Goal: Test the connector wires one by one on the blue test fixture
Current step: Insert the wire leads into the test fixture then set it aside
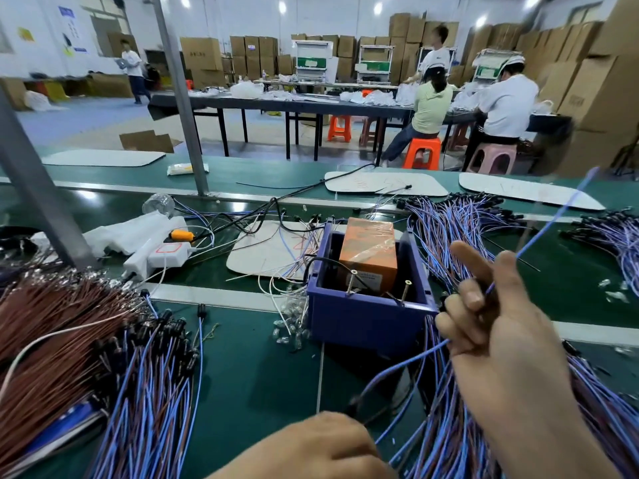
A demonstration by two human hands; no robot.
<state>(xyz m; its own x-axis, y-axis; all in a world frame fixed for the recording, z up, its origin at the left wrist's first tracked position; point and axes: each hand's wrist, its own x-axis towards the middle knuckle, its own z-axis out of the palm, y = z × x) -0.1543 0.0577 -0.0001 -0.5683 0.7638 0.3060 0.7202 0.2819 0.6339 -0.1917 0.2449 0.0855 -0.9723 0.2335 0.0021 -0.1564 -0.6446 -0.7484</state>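
Note:
The blue test fixture is an open blue box at centre with an orange block and two upright metal pins inside. My right hand is raised just right of it, fingers shut on a connector wire whose blue lead sticks up to the right and also trails down to the left. My left hand is low at the bottom centre, fingers closed on the lower end of a wire. Large bundles of blue and brown connector wires lie at the left and the right.
A white power strip with an orange plug, white plastic bags and loose bulbs lie left of the fixture. A metal post slants at left. White boards lie on the green belt behind. People sit at a far table.

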